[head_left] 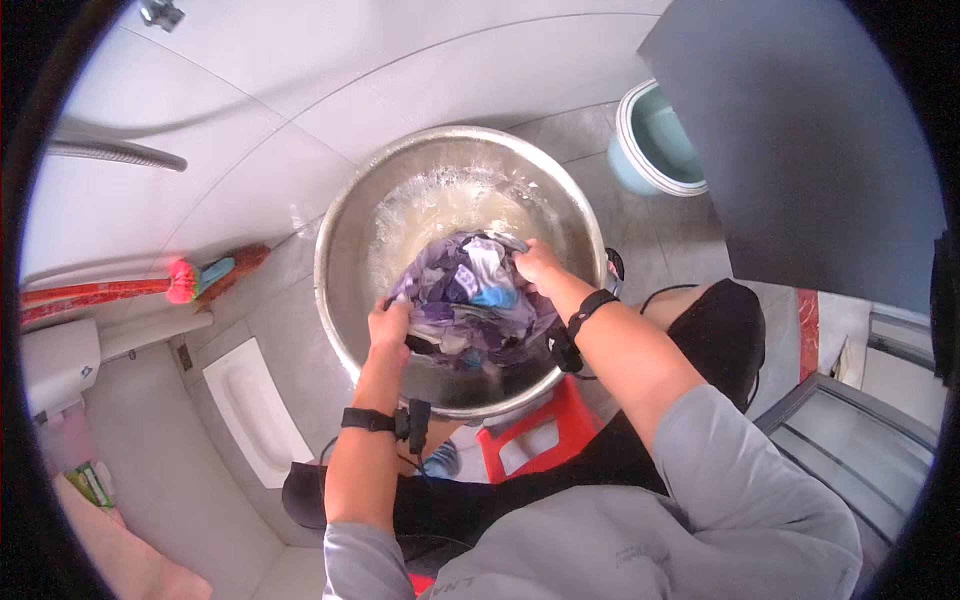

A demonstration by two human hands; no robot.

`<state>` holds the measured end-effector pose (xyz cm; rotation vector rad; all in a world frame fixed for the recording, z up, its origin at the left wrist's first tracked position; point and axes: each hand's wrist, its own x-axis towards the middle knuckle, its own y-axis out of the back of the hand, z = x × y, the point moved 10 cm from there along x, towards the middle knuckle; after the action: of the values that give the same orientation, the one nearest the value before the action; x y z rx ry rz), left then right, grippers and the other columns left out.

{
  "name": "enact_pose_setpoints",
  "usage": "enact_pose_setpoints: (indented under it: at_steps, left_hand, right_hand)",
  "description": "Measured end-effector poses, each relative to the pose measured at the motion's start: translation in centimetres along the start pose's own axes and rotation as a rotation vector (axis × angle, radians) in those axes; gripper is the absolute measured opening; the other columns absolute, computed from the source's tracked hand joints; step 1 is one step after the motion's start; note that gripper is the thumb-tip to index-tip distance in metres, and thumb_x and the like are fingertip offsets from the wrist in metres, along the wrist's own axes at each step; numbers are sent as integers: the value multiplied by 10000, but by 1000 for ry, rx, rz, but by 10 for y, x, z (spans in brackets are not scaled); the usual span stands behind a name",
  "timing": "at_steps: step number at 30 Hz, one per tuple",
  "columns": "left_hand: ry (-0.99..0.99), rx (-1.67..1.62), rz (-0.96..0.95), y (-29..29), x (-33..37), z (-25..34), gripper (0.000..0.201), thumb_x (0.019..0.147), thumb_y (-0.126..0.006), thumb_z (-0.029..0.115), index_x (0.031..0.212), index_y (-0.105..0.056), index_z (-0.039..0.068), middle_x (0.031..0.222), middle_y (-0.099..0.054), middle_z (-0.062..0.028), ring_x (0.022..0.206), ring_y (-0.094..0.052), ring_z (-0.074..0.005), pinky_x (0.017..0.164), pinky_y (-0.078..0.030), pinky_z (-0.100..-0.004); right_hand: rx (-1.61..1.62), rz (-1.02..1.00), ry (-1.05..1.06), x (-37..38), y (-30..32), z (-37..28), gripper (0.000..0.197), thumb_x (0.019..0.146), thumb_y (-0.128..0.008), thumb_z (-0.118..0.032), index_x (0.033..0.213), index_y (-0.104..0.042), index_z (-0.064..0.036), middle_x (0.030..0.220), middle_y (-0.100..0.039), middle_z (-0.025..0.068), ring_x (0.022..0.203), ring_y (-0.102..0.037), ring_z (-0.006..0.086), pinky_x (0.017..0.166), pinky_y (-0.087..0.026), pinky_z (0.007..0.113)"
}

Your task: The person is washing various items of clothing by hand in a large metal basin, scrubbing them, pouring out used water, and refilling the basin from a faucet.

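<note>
A grey short-sleeved shirt [560,545] fills the lower edge, closest of all, with black trousers [590,450] spread over the parted knees just past it. Both bare forearms reach forward from the sleeves, and each wrist wears a dark strap, one on the left [368,420] and one on the right [592,308], each with a small black piece attached.

Beyond the straps, the left hand [390,326] has its fingers closed on the left edge of a bundle of purple cloth [450,325], and the right hand [536,264] grasps the upper right edge of that same bundle. The bundle is wet and crumpled, mostly greyish purple, with patches of white, dark violet and bright blue. It lies between the hands, inside a wide round metal basin [460,132], in the basin's nearer half. Foamy, cloudy water [440,205] shows past the cloth; whether the bundle's underside touches it, I cannot tell.

A red plastic stool [545,440] shows between the knees, near the basin's lower rim, and a striped sock [441,462] is visible to its left. On the grey tiled floor to the left is a white oblong fixture [257,410] with a recessed middle. A large dark panel [800,150] stands at the upper right, partly hiding a pale blue bucket [630,160]. Farther left, a red-handled broom [90,292] lies along the light tiled wall [330,50], with a metal hose [120,150] above it
</note>
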<state>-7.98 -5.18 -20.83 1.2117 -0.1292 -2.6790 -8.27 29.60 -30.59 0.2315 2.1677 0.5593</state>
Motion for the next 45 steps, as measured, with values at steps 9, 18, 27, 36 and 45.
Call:
enact_pose_setpoints:
  at_steps: [9, 18, 27, 36, 45]
  left_hand:
    - [-650, 560, 10, -23, -172, 127, 455, 687, -663, 123, 1109, -652, -45, 965, -714, -217, 911, -700, -268, 840, -511, -342]
    - [-601, 970, -411, -70, -144, 39, 543, 663, -694, 89, 1189, -568, 35, 1239, -548, -246, 1177, -522, -425, 982, -457, -437]
    - [-184, 703, 260, 5, 5, -61, 1314, 582, -895, 526, 1564, -39, 350, 1535, 16, -392, 1393, -129, -615, 1098, -289, -627]
    - [481, 1046, 150, -32, 95, -65, 1074, 729, -781, 483, 1550, -115, 289, 1545, -84, -306, 1346, -225, -603, 989, -372, -687]
    - [263, 879, 132, 5, 80, -48, 1060, 673, -806, 494, 1529, -231, 248, 1514, -195, -349, 1356, -298, -555, 1098, -327, -571]
  right_hand:
    - [336, -400, 247, -137, -23, -103, 801, 952, -487, -573, 1515, -305, -33, 1545, -343, 207, 1406, -363, 349, 1151, -290, 416]
    - [-441, -275, 301, -165, -51, -88, 1159, 696, -596, -831, 1582, -86, -284, 1618, 56, 240, 1444, -15, 559, 1115, -144, 706]
    - [-639, -154, -98, -88, -74, -52, 1016, 797, -626, -659, 1578, -79, -310, 1640, 7, 160, 1429, -69, 578, 1058, -232, 744]
    - [-976, -113, 137, 28, -94, -83, 520, 762, -707, -389, 1153, -682, -47, 1234, -633, 233, 1151, -617, 337, 982, -488, 449]
    - [-669, -159, 521, -57, -91, -178, 449, 748, -747, -281, 1126, -648, -60, 1120, -680, 198, 1027, -666, 352, 893, -538, 444]
